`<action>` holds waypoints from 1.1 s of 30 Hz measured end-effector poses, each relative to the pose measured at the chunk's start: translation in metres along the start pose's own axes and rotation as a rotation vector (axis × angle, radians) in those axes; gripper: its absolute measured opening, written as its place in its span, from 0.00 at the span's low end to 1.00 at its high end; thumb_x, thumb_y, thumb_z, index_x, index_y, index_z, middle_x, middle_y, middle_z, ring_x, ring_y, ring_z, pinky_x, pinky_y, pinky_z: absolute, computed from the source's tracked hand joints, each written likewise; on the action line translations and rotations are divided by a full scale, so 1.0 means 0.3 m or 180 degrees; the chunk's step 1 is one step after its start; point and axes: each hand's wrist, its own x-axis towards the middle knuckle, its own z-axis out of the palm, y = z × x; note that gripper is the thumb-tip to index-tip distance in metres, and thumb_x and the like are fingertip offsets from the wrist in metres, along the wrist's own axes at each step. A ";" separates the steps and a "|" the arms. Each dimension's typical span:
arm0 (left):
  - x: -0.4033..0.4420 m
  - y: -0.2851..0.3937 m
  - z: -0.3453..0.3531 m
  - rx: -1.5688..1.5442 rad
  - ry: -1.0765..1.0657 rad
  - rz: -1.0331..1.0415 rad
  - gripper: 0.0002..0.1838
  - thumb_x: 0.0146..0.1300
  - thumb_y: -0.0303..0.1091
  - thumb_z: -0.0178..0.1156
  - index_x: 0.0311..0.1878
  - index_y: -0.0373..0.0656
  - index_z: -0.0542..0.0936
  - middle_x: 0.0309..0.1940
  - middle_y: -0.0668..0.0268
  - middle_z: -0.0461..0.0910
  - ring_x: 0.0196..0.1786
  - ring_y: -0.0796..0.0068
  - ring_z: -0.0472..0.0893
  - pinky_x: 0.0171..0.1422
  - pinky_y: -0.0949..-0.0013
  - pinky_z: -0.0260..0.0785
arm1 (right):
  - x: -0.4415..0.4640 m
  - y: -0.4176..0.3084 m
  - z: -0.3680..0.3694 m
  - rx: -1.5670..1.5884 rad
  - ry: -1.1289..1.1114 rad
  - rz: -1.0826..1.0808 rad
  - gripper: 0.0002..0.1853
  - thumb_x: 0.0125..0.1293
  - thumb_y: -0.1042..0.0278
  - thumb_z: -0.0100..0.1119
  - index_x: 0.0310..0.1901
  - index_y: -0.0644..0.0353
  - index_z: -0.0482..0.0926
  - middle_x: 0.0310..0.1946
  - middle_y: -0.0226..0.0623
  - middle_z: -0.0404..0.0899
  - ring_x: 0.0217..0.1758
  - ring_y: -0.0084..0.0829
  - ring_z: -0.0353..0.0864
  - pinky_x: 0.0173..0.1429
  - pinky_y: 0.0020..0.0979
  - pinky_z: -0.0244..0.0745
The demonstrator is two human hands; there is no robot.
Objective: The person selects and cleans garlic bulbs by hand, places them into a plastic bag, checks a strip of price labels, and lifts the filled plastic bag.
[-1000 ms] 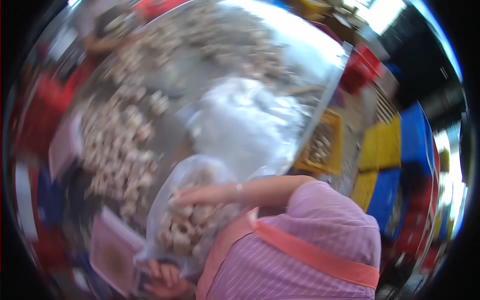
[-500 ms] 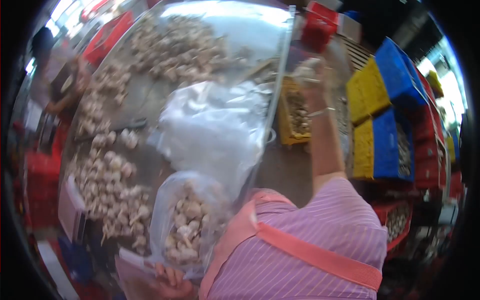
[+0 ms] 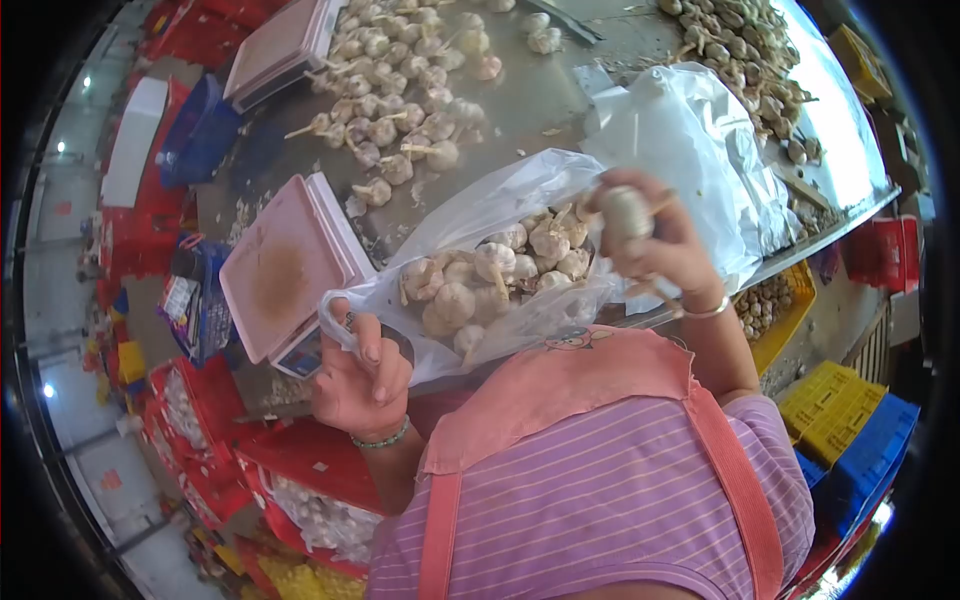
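Note:
My left hand [image 3: 362,378] has curled fingers and holds the near left edge of a clear plastic bag [image 3: 400,290], the film looped over a finger. Several garlic bulbs [image 3: 455,302] fill the bag, which lies with its mouth spread. Over the bag's right end, my right hand [image 3: 668,245] is closed around a garlic bulb [image 3: 627,212], slightly blurred; stems stick out past the fingers. A pink-topped scale [image 3: 290,265] stands just left of the bag. A pile of white plastic bags [image 3: 670,150] lies behind my right hand.
Loose garlic [image 3: 400,95] covers the metal table's far side, with another heap [image 3: 745,60] at upper right. A second scale [image 3: 285,45] sits at upper left. Beyond the table edge are a yellow crate [image 3: 790,320] of garlic, stacked blue crates [image 3: 870,460] and red crates [image 3: 310,460].
The view has swung toward the scales. My right hand has come from beside the yellow crate to above the bag, holding garlic. My left hand remains at the bag's edge.

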 end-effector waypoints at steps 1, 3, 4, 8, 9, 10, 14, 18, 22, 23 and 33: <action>-0.017 0.000 -0.004 -0.0098 0.0035 0.0079 0.39 0.59 0.44 0.62 0.68 0.39 0.55 0.37 0.61 0.67 0.23 0.78 0.68 0.22 0.78 0.59 | 0.039 0.043 0.027 -0.0485 -0.0271 -0.0067 0.33 0.52 0.68 0.68 0.60 0.62 0.66 0.49 0.37 0.74 0.50 0.25 0.72 0.55 0.28 0.69; -0.047 0.000 -0.011 -0.0291 0.0096 0.0227 0.40 0.58 0.44 0.63 0.68 0.39 0.54 0.38 0.57 0.68 0.24 0.74 0.69 0.23 0.76 0.59 | 0.113 0.078 0.068 -0.2230 -0.0895 -0.0767 0.33 0.52 0.64 0.69 0.59 0.63 0.67 0.52 0.43 0.72 0.55 0.40 0.73 0.59 0.35 0.67; -0.056 0.000 -0.012 -0.0310 0.0127 0.0277 0.40 0.58 0.44 0.63 0.68 0.39 0.54 0.38 0.57 0.68 0.24 0.74 0.69 0.23 0.76 0.59 | 0.132 0.115 0.087 -0.2526 -0.0995 -0.0512 0.34 0.50 0.63 0.70 0.59 0.62 0.67 0.52 0.45 0.72 0.56 0.42 0.72 0.61 0.36 0.66; -0.065 -0.010 -0.013 -0.0217 0.0216 0.0416 0.40 0.59 0.44 0.63 0.69 0.39 0.55 0.37 0.61 0.68 0.22 0.79 0.68 0.20 0.79 0.59 | 0.147 0.282 0.068 -0.3968 -0.1322 -0.1183 0.36 0.47 0.60 0.72 0.58 0.61 0.68 0.54 0.48 0.71 0.58 0.47 0.70 0.61 0.41 0.66; -0.059 -0.011 -0.010 -0.0140 0.0241 0.0432 0.40 0.59 0.44 0.63 0.69 0.40 0.55 0.37 0.63 0.68 0.22 0.81 0.68 0.18 0.81 0.58 | 0.142 0.277 0.061 -0.3595 -0.1185 -0.1057 0.36 0.47 0.60 0.72 0.58 0.61 0.68 0.54 0.47 0.71 0.58 0.47 0.70 0.61 0.41 0.67; -0.055 -0.013 -0.009 -0.0139 0.0251 0.0450 0.40 0.59 0.44 0.63 0.69 0.40 0.55 0.37 0.63 0.68 0.21 0.81 0.68 0.18 0.81 0.58 | 0.129 0.266 0.049 -0.3221 -0.1045 -0.0920 0.35 0.47 0.61 0.72 0.57 0.61 0.69 0.55 0.47 0.70 0.58 0.47 0.70 0.60 0.41 0.67; -0.038 -0.019 -0.016 -0.0289 0.0228 0.0478 0.41 0.59 0.43 0.63 0.69 0.39 0.53 0.37 0.59 0.68 0.23 0.77 0.68 0.21 0.78 0.58 | 0.095 0.259 -0.075 -0.3403 0.0303 -0.0770 0.30 0.52 0.60 0.67 0.56 0.60 0.70 0.58 0.48 0.67 0.59 0.47 0.68 0.61 0.40 0.66; -0.005 -0.025 -0.008 -0.0322 0.0208 0.0457 0.42 0.58 0.44 0.63 0.69 0.39 0.51 0.38 0.58 0.68 0.24 0.75 0.69 0.22 0.77 0.59 | 0.103 0.246 -0.161 -0.4633 0.1462 -0.0254 0.28 0.54 0.66 0.66 0.56 0.62 0.70 0.47 0.48 0.76 0.47 0.45 0.77 0.51 0.37 0.72; 0.046 -0.010 0.030 0.0182 0.0478 0.0430 0.42 0.57 0.42 0.65 0.68 0.35 0.55 0.35 0.64 0.66 0.20 0.82 0.65 0.18 0.81 0.55 | 0.092 0.342 -0.297 -0.2829 0.1336 0.1101 0.17 0.60 0.68 0.60 0.50 0.65 0.74 0.36 0.37 0.79 0.35 0.28 0.77 0.40 0.29 0.72; 0.059 0.004 0.047 0.0374 0.0562 0.0467 0.42 0.56 0.41 0.65 0.67 0.33 0.55 0.34 0.65 0.65 0.20 0.82 0.64 0.19 0.81 0.54 | 0.098 0.353 -0.312 -0.2373 0.1310 0.1059 0.15 0.62 0.69 0.58 0.49 0.66 0.75 0.34 0.34 0.79 0.34 0.23 0.76 0.38 0.26 0.72; 0.112 0.252 0.238 0.0849 -0.0547 0.0987 0.44 0.46 0.27 0.71 0.62 0.28 0.54 0.26 0.64 0.70 0.14 0.82 0.65 0.15 0.81 0.51 | 0.232 0.069 -0.192 -0.0875 0.1840 -0.0498 0.10 0.65 0.76 0.53 0.46 0.65 0.78 0.35 0.25 0.79 0.36 0.13 0.73 0.42 0.16 0.68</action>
